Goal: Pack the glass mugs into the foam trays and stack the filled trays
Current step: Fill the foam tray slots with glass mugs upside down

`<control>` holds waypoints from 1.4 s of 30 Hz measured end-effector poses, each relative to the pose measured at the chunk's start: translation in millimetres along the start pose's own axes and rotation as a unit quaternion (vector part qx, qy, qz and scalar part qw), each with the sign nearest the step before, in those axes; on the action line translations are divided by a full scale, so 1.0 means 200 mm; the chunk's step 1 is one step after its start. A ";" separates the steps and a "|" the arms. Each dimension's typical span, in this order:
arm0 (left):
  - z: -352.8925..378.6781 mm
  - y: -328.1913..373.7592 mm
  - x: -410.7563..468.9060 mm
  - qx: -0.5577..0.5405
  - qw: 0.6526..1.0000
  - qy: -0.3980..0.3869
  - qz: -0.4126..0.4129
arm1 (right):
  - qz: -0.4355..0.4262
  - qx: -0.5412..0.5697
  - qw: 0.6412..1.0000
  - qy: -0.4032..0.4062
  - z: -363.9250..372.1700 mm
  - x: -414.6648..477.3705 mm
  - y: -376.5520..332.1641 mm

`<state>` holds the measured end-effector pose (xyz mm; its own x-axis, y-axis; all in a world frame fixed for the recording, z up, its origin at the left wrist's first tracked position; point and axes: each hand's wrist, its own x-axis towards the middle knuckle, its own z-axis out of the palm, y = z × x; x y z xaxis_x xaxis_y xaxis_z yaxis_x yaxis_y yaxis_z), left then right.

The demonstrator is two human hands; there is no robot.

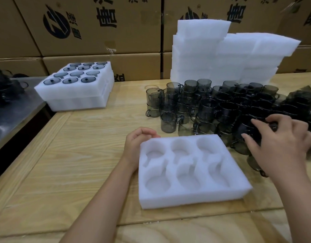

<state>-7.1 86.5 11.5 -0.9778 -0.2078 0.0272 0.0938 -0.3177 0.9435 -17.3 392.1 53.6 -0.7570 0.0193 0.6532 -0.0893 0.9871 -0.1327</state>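
Note:
A white foam tray with several empty round pockets lies on the wooden table in front of me. My left hand rests at the tray's far left corner, fingers loosely curled, holding nothing. Several smoky grey glass mugs stand stacked in a crowd beyond and to the right of the tray. My right hand reaches over the mugs at the right, fingers curving around a dark mug. At the far left, a stack of filled trays holds mugs in its top layer.
Tall piles of empty foam trays stand behind the mugs. Cardboard boxes form a wall at the back. A metal table with more dark glassware adjoins the left edge. Bare wooden table stretches left of the tray.

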 end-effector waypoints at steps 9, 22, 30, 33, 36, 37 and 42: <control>-0.01 -0.01 0.02 -0.017 1.000 -0.023 -0.003 | 0.005 0.016 1.000 -0.021 0.06 0.03 0.02; -0.02 -0.02 0.03 -0.020 1.000 -0.016 -0.008 | 0.025 0.044 0.998 -0.027 0.07 0.06 -0.01; -0.01 -0.01 0.02 -0.018 1.000 -0.020 -0.008 | 0.027 0.105 0.994 -0.018 0.03 0.05 -0.06; -0.01 -0.01 0.02 -0.015 1.000 -0.020 -0.005 | 0.035 0.114 0.993 -0.026 0.02 0.06 -0.08; -0.01 -0.01 0.02 -0.011 1.000 -0.017 -0.007 | 0.038 0.126 0.991 -0.038 0.02 0.06 -0.08; -0.01 -0.01 0.02 -0.011 1.000 -0.016 -0.006 | 0.037 0.133 0.990 -0.043 0.02 0.06 -0.08; -0.01 -0.01 0.02 -0.003 1.000 -0.014 -0.009 | 0.045 0.129 0.988 -0.067 0.02 0.06 -0.09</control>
<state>-11.0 83.8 9.1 -0.9841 -0.1765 0.0197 0.0775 -0.3270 0.9418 -26.4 374.5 61.2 -0.8464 0.0675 0.5282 -0.1669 0.9084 -0.3835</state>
